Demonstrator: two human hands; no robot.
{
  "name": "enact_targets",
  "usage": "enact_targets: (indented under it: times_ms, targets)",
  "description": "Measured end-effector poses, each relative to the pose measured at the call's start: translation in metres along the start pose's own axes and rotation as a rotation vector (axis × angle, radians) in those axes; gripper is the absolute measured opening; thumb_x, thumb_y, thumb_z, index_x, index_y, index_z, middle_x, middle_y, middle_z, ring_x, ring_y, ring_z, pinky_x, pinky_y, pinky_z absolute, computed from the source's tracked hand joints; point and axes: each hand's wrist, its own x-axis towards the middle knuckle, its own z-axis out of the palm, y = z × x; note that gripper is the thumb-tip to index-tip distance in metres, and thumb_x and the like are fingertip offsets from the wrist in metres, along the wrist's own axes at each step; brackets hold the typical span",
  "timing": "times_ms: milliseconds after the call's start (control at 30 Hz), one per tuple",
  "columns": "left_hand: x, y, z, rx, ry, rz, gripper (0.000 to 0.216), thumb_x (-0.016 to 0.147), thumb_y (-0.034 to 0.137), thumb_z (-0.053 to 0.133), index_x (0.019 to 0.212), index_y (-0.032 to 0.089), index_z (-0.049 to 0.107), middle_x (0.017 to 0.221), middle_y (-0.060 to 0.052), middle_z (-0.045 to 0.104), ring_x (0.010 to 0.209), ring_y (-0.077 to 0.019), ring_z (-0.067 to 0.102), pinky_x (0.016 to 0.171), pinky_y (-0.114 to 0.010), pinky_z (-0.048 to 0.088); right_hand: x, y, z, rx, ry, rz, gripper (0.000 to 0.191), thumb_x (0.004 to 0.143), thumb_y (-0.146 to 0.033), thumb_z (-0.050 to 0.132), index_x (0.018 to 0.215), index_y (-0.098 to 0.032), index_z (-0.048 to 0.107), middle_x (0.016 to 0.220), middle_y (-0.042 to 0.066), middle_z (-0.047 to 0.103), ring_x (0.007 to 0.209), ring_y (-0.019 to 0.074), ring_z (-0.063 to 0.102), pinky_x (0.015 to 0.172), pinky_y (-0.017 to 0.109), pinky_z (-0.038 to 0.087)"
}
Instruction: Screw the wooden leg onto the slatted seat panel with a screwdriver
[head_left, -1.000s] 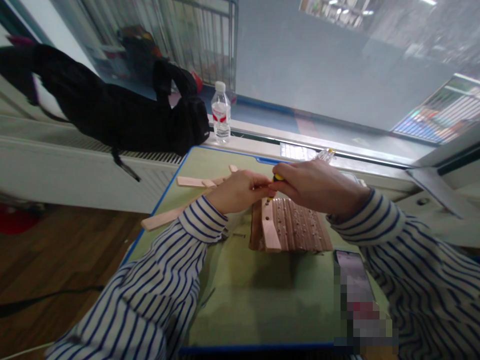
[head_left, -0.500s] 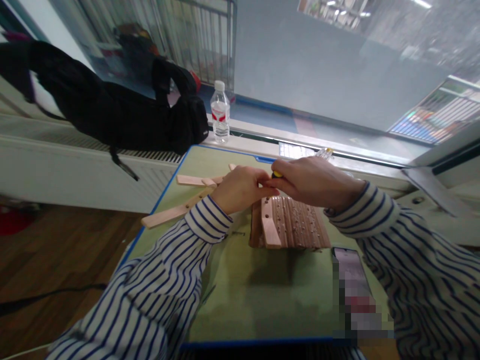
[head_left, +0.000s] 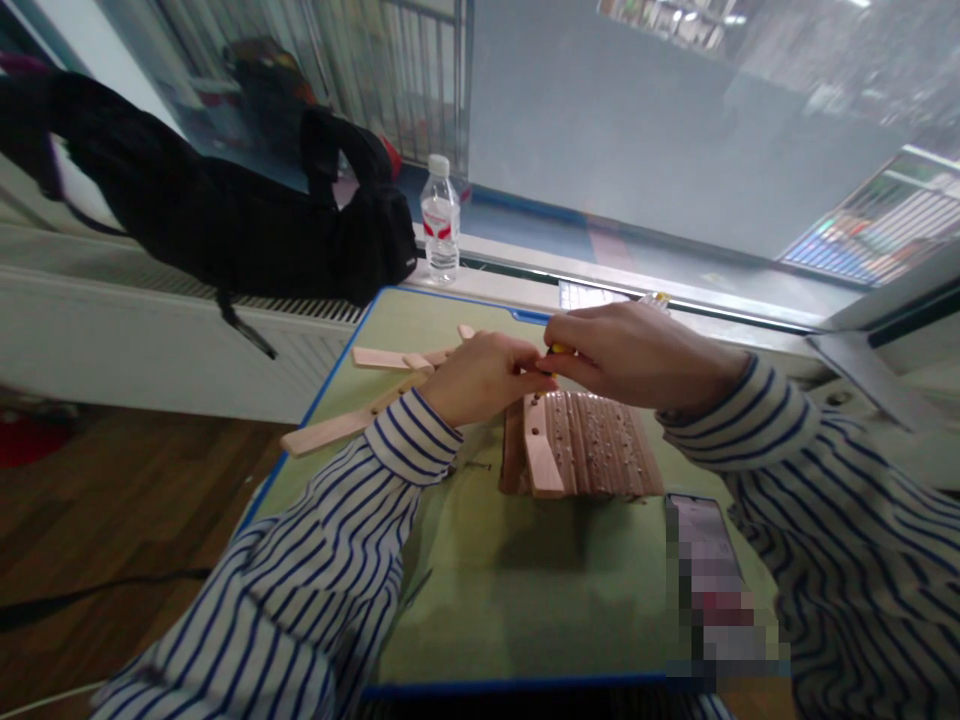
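Note:
My right hand [head_left: 637, 355] is closed around a screwdriver [head_left: 559, 350] with a yellow collar and a clear handle end that sticks out behind the hand. My left hand [head_left: 484, 375] pinches at the screwdriver's front end, fingertips touching those of the right hand. Both hands hover over the far left corner of a slatted wooden panel [head_left: 592, 455] that lies on the green table [head_left: 517, 590]. A pale wooden strip [head_left: 541, 462] with holes lies along the panel's left edge. The screwdriver tip is hidden by my fingers.
Loose wooden slats [head_left: 360, 415] lie at the table's left, one overhanging the edge. A phone [head_left: 709, 570] lies at the right front. On the windowsill stand a water bottle [head_left: 440, 220] and a black bag [head_left: 225, 220]. A small screw [head_left: 472, 466] lies left of the panel.
Both hands have stayed together at the panel's far corner, shifting slightly upward. The right hand has turned a little around the screwdriver.

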Motion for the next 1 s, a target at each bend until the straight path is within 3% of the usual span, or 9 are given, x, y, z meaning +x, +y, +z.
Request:
enact_targets:
  times_ms: [200,433,600,733,900,1000]
  targets:
    - [-0.002,-0.001,-0.001,-0.084,-0.061,0.038,0.019,0.081,0.031,0.059,0.091,0.021,0.072,0.064,0.002,0.064,0.059,-0.0103,0.051,0.056,-0.023,0.033,-0.002,-0.001,0.010,0.035,0.073,0.020,0.038,0.094,-0.045,0.029,0.089,-0.017,0.054,0.072,0.002,0.054,0.059,0.0107,0.037,0.055,0.028,0.021]
    - [0.000,0.000,0.001,-0.066,-0.008,-0.010,0.021,0.074,0.037,0.066,0.082,0.018,0.072,0.058,0.003,0.060,0.054,-0.0093,0.047,0.053,-0.023,0.030,0.000,0.001,0.014,0.060,0.102,-0.004,0.033,0.094,-0.042,0.032,0.088,-0.017,0.054,0.071,0.001,0.053,0.058,0.0102,0.037,0.055,0.027,0.022]
    - [0.000,-0.001,0.001,-0.058,0.002,-0.018,0.020,0.075,0.037,0.066,0.080,0.019,0.072,0.059,0.002,0.061,0.055,-0.0096,0.048,0.053,-0.023,0.030,0.000,0.001,0.010,0.040,0.045,0.020,0.034,0.093,-0.044,0.032,0.090,-0.018,0.055,0.072,0.002,0.058,0.057,0.0109,0.040,0.054,0.027,0.021]
    - [-0.002,0.000,0.000,-0.074,-0.003,-0.021,0.028,0.077,0.045,0.063,0.079,0.018,0.073,0.058,0.001,0.061,0.055,-0.0093,0.047,0.052,-0.022,0.029,-0.002,0.001,0.001,0.042,-0.050,-0.008,0.033,0.091,-0.046,0.037,0.101,-0.020,0.055,0.085,0.004,0.064,0.061,0.0120,0.048,0.055,0.026,0.023]
    - [-0.001,-0.001,-0.002,-0.119,-0.034,-0.002,0.023,0.077,0.039,0.065,0.082,0.019,0.074,0.058,0.002,0.060,0.056,-0.0090,0.048,0.051,-0.022,0.028,-0.003,0.000,0.000,0.024,-0.049,-0.012,0.025,0.090,-0.036,0.037,0.094,-0.019,0.055,0.080,0.004,0.063,0.062,0.0120,0.049,0.054,0.027,0.022]
    - [-0.001,-0.004,-0.003,-0.155,-0.089,-0.006,0.023,0.079,0.037,0.062,0.083,0.018,0.074,0.059,0.002,0.062,0.059,-0.0099,0.051,0.053,-0.021,0.031,-0.002,0.000,0.007,0.020,-0.001,0.016,0.030,0.092,-0.041,0.034,0.091,-0.019,0.054,0.074,0.002,0.060,0.058,0.0112,0.044,0.054,0.027,0.021]
